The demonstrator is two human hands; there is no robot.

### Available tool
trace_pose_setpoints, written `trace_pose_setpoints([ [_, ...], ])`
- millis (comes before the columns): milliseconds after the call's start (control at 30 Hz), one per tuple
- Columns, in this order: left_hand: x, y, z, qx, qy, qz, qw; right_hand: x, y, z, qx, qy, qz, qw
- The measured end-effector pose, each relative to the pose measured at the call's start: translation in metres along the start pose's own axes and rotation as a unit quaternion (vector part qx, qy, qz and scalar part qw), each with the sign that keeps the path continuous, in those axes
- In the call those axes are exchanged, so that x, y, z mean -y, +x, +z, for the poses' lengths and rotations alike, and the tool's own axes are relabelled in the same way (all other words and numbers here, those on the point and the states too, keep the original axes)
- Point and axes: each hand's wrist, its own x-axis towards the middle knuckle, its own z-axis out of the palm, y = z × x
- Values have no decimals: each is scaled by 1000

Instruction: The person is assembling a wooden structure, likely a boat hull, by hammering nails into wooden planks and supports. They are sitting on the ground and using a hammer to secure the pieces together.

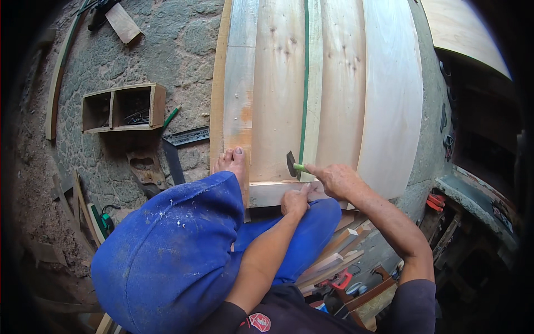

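1. A rough grey stone-paved floor (183, 44) fills the upper left of the frame, lit by daylight.
2. A small open two-compartment wooden box (123, 107) sits at left centre.
3. A handsaw with a wooden grip (149, 172) lies just below it.
4. A pile of short pale wood offcuts (339, 250) lies at lower right.
5. The right edge is dark shadow.

wooden box (123, 107); handsaw (146, 170); square (186, 136)

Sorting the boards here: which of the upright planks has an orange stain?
The narrow plank second from the left, just above the bare foot. It carries an orange patch low down; the wider planks rightwards are plain pale wood.
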Motion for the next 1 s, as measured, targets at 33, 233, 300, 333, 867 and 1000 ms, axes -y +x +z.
trace_pose_setpoints([
  [33, -1, -2, -2, 0, 9, -1, 1000, 5, -2, 0, -6, -13, 0, 1000],
  [233, -5, 8, -2, -5, -7, 1, 1000, 20, -12, -30, -104, 60, 38, 992],
  [300, -8, 6, -3, 6, 11, -4, 1000, 10, -3, -13, -6, 7, -6, 1000],
  [333, -9, 2, -4, 9, 23, -7, 1000, 4, 1, -12, -62, 39, 0, 997],
  [867, -9, 3, -3, 10, 17, -15, 1000, 11, -9, -3, -217, 84, 36, 972],
  [1000, -3, -1, -2, -6, 12, -1, 1000, 9, -11, -16, -147, 65, 20, 987],
])
